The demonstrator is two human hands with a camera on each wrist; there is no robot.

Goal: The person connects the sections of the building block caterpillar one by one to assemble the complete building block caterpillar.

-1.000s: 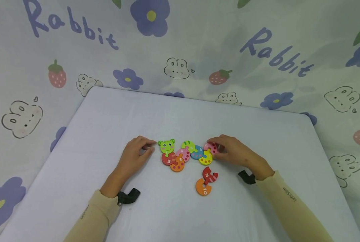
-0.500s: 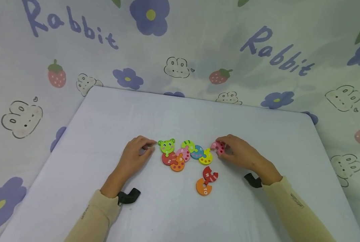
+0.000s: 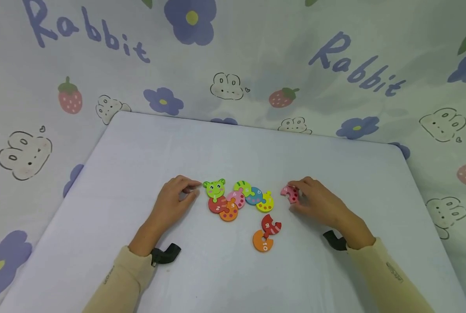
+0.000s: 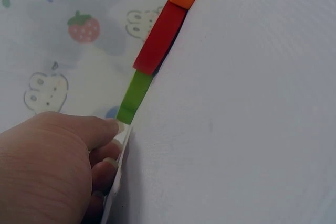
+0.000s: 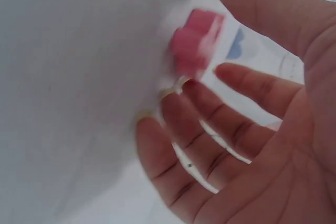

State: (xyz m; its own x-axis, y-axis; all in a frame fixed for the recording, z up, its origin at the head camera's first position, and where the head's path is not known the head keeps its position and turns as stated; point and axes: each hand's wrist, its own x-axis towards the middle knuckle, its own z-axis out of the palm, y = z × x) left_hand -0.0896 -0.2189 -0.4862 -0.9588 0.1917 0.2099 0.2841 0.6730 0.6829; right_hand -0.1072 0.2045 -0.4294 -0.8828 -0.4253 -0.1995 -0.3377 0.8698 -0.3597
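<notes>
In the head view a joined chain of numbered caterpillar puzzle pieces runs from the green head piece point(image 3: 215, 188) through red, orange, pink, green and blue to the yellow piece point(image 3: 265, 203). My left hand point(image 3: 173, 198) rests beside the head piece; in the left wrist view its fingertips are at the edge of the green head piece point(image 4: 135, 97), fingers loosely bent. The pink piece 9 point(image 3: 291, 194) lies apart, right of the yellow one. My right hand point(image 3: 320, 203) is at it, and the right wrist view shows spread fingers, thumb away from the pink piece point(image 5: 195, 43).
Below the chain lie a red piece 8 point(image 3: 270, 226) and an orange piece 10 point(image 3: 262, 241), fitted against each other. All rest on a white table point(image 3: 201, 278). Behind the table hangs a cloth point(image 3: 252, 52) with rabbits and flowers.
The pink piece 9 has moved right, away from the yellow piece, with my right hand, and has turned. My left hand has stayed beside the head piece.
</notes>
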